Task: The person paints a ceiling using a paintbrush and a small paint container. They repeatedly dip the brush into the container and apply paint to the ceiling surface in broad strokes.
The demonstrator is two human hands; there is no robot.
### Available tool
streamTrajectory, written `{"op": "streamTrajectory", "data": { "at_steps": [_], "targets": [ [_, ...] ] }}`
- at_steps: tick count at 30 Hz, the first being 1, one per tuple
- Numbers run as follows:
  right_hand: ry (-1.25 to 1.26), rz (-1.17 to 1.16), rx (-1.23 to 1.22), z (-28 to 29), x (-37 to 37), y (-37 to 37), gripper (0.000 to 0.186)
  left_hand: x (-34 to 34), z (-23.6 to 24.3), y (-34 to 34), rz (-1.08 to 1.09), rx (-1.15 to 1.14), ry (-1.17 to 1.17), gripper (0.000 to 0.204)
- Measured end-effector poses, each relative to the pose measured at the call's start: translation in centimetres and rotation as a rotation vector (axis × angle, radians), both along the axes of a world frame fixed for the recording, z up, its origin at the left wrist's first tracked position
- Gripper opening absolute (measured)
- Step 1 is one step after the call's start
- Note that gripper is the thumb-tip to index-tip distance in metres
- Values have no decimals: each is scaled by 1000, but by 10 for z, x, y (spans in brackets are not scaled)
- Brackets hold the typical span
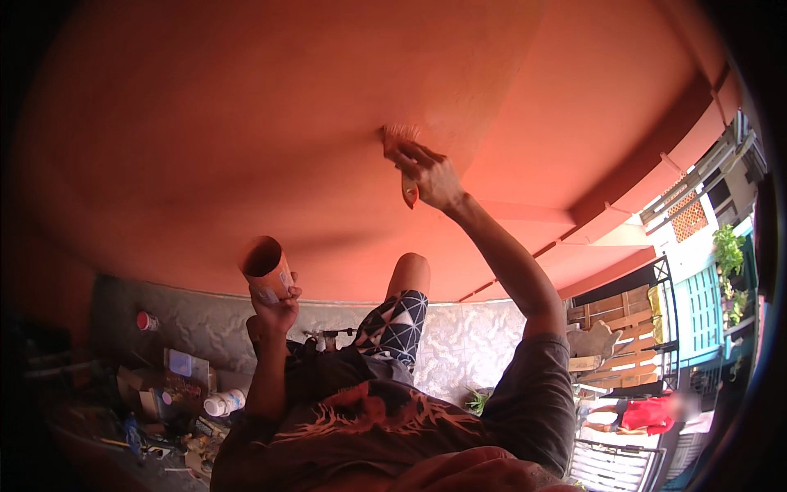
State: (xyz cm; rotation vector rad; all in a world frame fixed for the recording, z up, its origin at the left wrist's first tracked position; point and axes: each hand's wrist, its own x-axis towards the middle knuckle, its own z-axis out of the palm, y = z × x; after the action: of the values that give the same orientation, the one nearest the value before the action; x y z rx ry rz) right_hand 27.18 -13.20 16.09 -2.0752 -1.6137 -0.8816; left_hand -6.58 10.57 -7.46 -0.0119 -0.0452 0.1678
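My right hand (425, 170) is raised and closed round a paintbrush (409, 191). The brush's bristles press against the orange-red wall (270, 107), and its handle tip points down below my fingers. Lower on the left, my left hand (277, 305) grips a cylindrical paint can (281, 277) smeared with orange paint. The can tilts a little, and its dark opening faces up; how much paint it holds is too dark to tell. Beside the brush, a slightly different shade of orange spreads to the right.
On the patterned tile floor (463, 344) at lower left stand a small red-and-white tub (147, 321), a white bucket (224, 403) and cluttered boxes (147, 394). A ledge (623, 193) runs along the wall's right side. Beyond it, a person in a red shirt (648, 416) stands near a gate.
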Motion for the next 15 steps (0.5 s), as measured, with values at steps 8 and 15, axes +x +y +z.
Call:
{"op": "streamTrajectory", "data": {
  "at_steps": [8,15],
  "targets": [
    [193,46,544,111,30,2,16,-6,11,11,-26,-5,-30,73],
    [-328,-83,698,119,23,5,35,-24,0,9,43,-18,-11,69]
  ]
}}
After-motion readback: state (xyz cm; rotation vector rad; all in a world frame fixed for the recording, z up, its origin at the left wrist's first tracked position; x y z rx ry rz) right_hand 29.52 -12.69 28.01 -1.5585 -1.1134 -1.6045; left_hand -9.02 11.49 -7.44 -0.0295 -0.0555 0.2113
